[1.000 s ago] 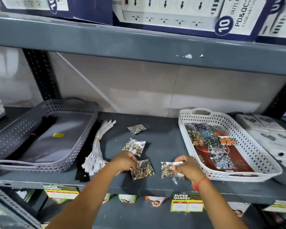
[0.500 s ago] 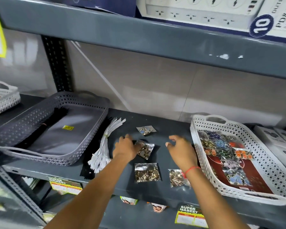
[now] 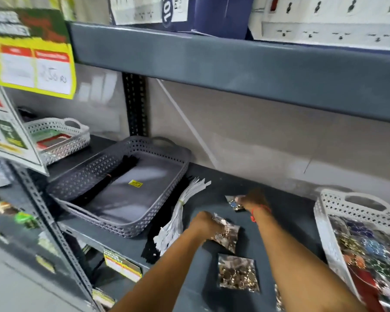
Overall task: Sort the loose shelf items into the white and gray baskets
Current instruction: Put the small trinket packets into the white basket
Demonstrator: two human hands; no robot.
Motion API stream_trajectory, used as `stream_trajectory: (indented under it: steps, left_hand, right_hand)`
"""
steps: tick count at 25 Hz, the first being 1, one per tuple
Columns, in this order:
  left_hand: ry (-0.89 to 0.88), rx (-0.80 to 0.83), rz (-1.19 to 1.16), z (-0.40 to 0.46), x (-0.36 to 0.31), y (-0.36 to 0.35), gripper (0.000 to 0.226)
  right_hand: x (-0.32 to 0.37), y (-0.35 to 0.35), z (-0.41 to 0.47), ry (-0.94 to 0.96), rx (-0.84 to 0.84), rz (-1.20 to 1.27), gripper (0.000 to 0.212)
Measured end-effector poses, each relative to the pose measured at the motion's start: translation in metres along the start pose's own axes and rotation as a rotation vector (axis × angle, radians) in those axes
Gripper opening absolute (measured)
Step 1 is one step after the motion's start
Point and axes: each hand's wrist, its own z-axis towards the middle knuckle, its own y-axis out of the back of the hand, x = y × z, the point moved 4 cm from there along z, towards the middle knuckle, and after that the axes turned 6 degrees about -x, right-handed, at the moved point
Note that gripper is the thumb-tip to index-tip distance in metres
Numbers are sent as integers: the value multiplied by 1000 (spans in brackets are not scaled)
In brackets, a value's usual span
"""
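Small clear packets of metal charms lie loose on the dark shelf [image 3: 286, 217]. My left hand [image 3: 206, 222] grips a packet of gold charms [image 3: 226, 235] in the middle. My right hand [image 3: 253, 200] reaches further back and pinches a packet with a blue charm [image 3: 234, 203]. Another charm packet [image 3: 238, 273] lies flat near the front edge. The gray basket [image 3: 95, 176] stands at the left with a black bundle [image 3: 113, 174] inside. The white basket [image 3: 324, 230] at the right holds several colourful charm packets.
A bundle of white ties [image 3: 178, 215] lies between the gray basket and my left hand. A second white basket [image 3: 61, 136] sits further left. The upper shelf [image 3: 234, 70] overhangs, with power-strip boxes on it. Price signs [image 3: 34, 57] hang at the left.
The camera has swung left and closer. My right hand has reached back and taken hold of the rear packet. My left hand has closed on the middle packet.
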Motion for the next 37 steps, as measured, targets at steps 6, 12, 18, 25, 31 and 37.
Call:
stream_trajectory:
  steps: [6,12,18,25,31,37]
  left_hand:
    - [61,18,-227,-4,13,6,25]
    - [63,82,-234,-11,-8,-24,29]
    - [-114,-24,115,-11,-18,-36,16]
    - [-157,-30,304,-47,12,-18,65]
    - [-159,5,417,-58,20,-23,59]
    - [-102,81,190,-59,18,-20,16]
  right_hand:
    - [-12,30,-16,-107,75,480,30]
    - [-85,86,-82,-149,-58,614,39]
    - [-116,81,-98,-97,-182,111,24]
    - [-120,93,-162,11,-179,-65,67]
    - [-139,79,-176,-151,-48,176,81]
    - [-140,82,-185,-306,48,374,25]
